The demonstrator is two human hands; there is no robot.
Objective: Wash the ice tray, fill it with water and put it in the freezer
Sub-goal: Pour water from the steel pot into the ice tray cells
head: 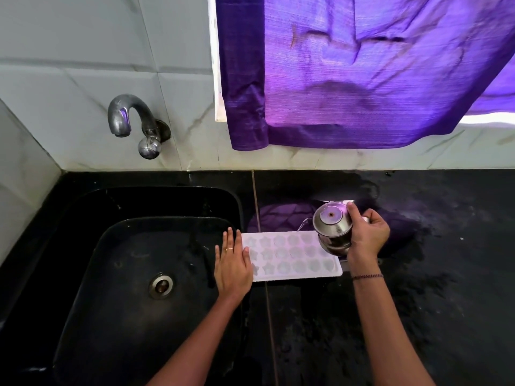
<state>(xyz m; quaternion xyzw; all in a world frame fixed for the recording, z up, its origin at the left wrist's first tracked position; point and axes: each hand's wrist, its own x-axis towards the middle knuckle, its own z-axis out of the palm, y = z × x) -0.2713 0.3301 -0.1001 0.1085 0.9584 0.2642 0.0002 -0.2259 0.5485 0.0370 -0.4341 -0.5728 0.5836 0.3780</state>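
A white ice tray (pixel 292 257) with star and flower shaped cells lies flat on the black counter, just right of the sink. My left hand (pixel 232 264) lies flat with straight fingers on the tray's left end. My right hand (pixel 367 235) grips a steel jug (pixel 331 228) tilted over the tray's right end. A thin stream of water (pixel 302 225) leaves the jug's spout toward the upper cells. The jug hides the tray's top right corner.
A black sink (pixel 133 274) with a metal drain (pixel 161 285) fills the left. A steel tap (pixel 133 121) juts from the tiled wall above it. A purple curtain (pixel 362 71) hangs over the wet black counter (pixel 432 302).
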